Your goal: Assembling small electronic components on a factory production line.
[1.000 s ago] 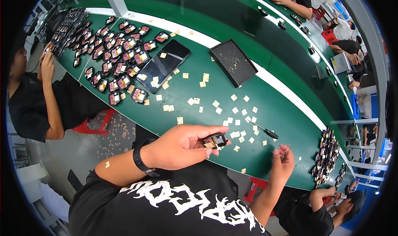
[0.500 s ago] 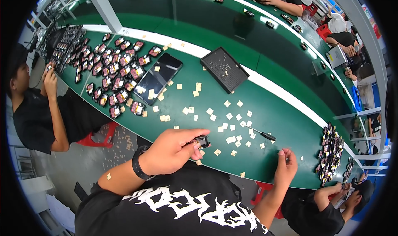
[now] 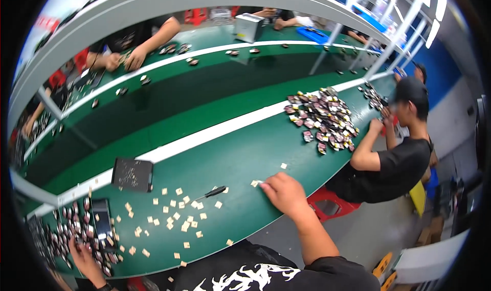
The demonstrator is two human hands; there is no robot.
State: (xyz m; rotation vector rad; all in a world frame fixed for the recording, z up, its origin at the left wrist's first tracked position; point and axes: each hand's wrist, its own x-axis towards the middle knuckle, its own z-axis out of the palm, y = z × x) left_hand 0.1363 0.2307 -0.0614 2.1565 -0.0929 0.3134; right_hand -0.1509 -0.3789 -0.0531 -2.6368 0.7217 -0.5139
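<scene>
My left hand (image 3: 86, 263), with a dark band at the wrist, reaches into a heap of small black-cased parts (image 3: 71, 224) at the lower left. Its fingers look stretched and apart; no held part can be made out among the pieces there. My right hand (image 3: 287, 195) is over the table near its front edge, thumb and fingers pinched together at a small cream square piece (image 3: 254, 183). Between the hands, several similar squares (image 3: 176, 216) lie scattered. A screwdriver (image 3: 215, 192) with a black handle rests among them, left of my right hand.
A black tray (image 3: 132, 174) with tiny bits stands by the white rail (image 3: 204, 136). A dark phone (image 3: 102, 222) lies beside the left heap. Another heap of parts (image 3: 325, 120) sits at right, near a seated co-worker (image 3: 394, 153). Parts line the far belt edge.
The view has swung right. My left hand has moved left to the heap, and the black part it held no longer shows in it. My right hand is now at a cream square.
</scene>
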